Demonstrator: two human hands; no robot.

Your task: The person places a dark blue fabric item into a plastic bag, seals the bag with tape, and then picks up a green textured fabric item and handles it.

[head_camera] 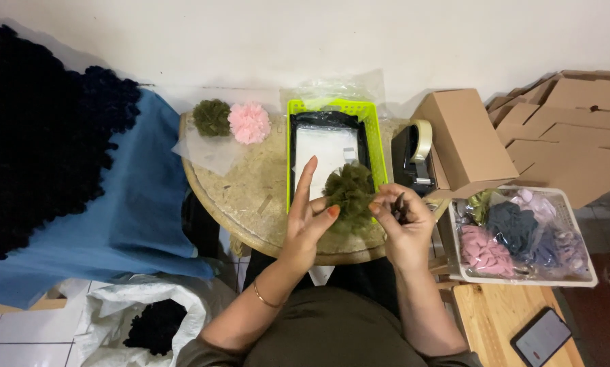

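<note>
One round desk [250, 197] with a worn pale top stands against a white wall, tiled floor [6, 333] below. On it: green tray [380, 146] with a black bag and white sheet inside, two pompoms at the back, olive [212, 117] and pink [249, 123], on clear plastic. Tape dispenser [414, 160] sits just right of the tray. Cardboard boxes [522, 136] stacked right. White basket [583, 261] holds mixed fabric flowers. Phone [541, 336] on a wooden stand. Blue cloth [125, 197] and black fluffy pile [33, 129] left. Left hand [308, 221] is half open, thumb and fingers pinching an olive pompom [350, 194] over the tray's near edge. Right hand [403, 217] is closed around a small dark tool [399, 206], touching the pompom.
</note>
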